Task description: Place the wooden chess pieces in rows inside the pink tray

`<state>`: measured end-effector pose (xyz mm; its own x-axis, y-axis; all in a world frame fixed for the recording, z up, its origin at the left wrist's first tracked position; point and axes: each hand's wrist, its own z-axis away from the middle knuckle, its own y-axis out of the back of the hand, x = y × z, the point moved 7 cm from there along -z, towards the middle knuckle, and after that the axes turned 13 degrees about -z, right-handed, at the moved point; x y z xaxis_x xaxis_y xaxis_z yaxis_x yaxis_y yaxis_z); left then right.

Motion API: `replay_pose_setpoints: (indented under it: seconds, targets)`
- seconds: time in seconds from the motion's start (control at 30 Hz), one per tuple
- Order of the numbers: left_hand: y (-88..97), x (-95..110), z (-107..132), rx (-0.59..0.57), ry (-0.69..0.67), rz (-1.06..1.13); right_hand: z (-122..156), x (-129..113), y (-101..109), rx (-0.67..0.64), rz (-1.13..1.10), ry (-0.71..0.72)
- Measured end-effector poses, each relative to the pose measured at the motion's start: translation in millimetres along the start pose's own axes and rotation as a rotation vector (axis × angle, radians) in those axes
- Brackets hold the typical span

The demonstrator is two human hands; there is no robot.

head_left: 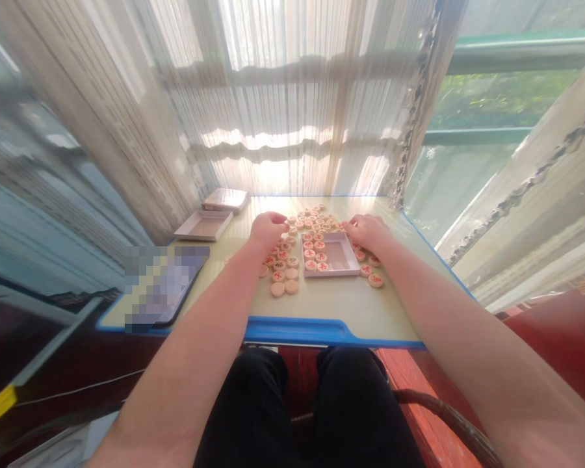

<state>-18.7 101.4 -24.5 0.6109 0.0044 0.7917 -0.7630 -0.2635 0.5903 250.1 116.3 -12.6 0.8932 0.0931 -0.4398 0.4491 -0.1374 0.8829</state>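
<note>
Round wooden Chinese chess pieces (278, 276) with red or dark characters lie spread over the table. A shallow white box (341, 272) holds two columns of them along its left side, red characters up; its right part shows bare bottom. Left of the box, my left hand (268, 229) is closed in a pinch above the loose pieces, and its fingertips hide what they hold, if anything. My right hand (369, 232) is beyond the box's far right corner, fingers bent together at a piece by the heap. Some pieces lie partly hidden under the right hand and wrist.
The table (224, 286) has a raised blue front rim (297, 330). At the left lie a phone-like flat device (175, 286), partly pixelated, an open shallow box (205, 226) and another flat box (227, 198). Sheer curtains (283, 97) hang close behind the far edge.
</note>
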Motion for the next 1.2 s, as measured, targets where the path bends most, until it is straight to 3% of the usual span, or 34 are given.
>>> replay_pose_setpoints:
  seconds: [0.33,0.53,0.73,0.97,1.07,1.2]
  targets:
    - [4.9,10,9,0.030,-0.012,-0.089,1,1,0,0.014,-0.006,-0.006]
    - [-0.1,18,14,-0.034,-0.013,-0.085,4,-2,2,0.011,-0.003,-0.033]
    - [-8.4,30,19,-0.159,-0.143,0.097,3,-1,1,0.020,0.002,-0.026]
    - [-11.9,33,23,-0.203,-0.150,0.139,0,7,7,0.102,-0.137,-0.074]
    - [-12.4,35,24,-0.213,-0.155,0.167,5,-2,18,0.202,-0.103,-0.003]
    - [-13.9,36,24,-0.238,-0.171,0.209,17,-31,30,0.217,-0.140,0.265]
